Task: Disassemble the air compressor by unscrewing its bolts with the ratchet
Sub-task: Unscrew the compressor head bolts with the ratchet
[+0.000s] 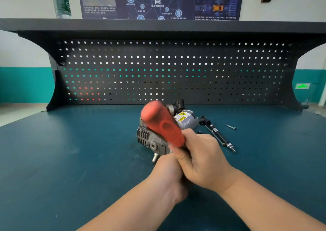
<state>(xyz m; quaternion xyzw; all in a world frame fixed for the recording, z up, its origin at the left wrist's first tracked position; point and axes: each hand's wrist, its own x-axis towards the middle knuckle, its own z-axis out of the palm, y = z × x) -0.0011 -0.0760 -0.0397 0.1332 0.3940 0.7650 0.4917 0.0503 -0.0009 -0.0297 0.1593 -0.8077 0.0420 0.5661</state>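
Forearms: two bare arms rise from the bottom edge and meet at lower centre of the frame.
Right hand (pixel 202 162): fingers curled tight round the lower end of the ratchet, knuckles toward the camera.
Left hand (pixel 167 176): tucked under and just left of the right hand, touching it; its fingers are hidden, so I cannot tell whether it grips anything.
Ratchet (pixel 161 123): fat red handle, blurred, slanting from the right hand up and left toward frame centre; its head is hidden behind the hands.
Compressor (pixel 150 139): lies on the bench straight beyond the hands, partly covered by the red handle; grey finned block at its left end, pale cylinder with a yellow label at its right, a short metal stub poking out just above the left hand.
Long bolts (pixel 220 137): lying loose right of the compressor, just above and right of the right hand.
Screw (pixel 230 127): alone, farther right, apart from the bolts.
Bench (pixel 70 160): teal mat.
Pegboard (pixel 158 68): dark, across the middle of the frame.
Bottle (pixel 61 1): on the shelf, upper left.
Poster (pixel 160 1): top centre, on the wall.
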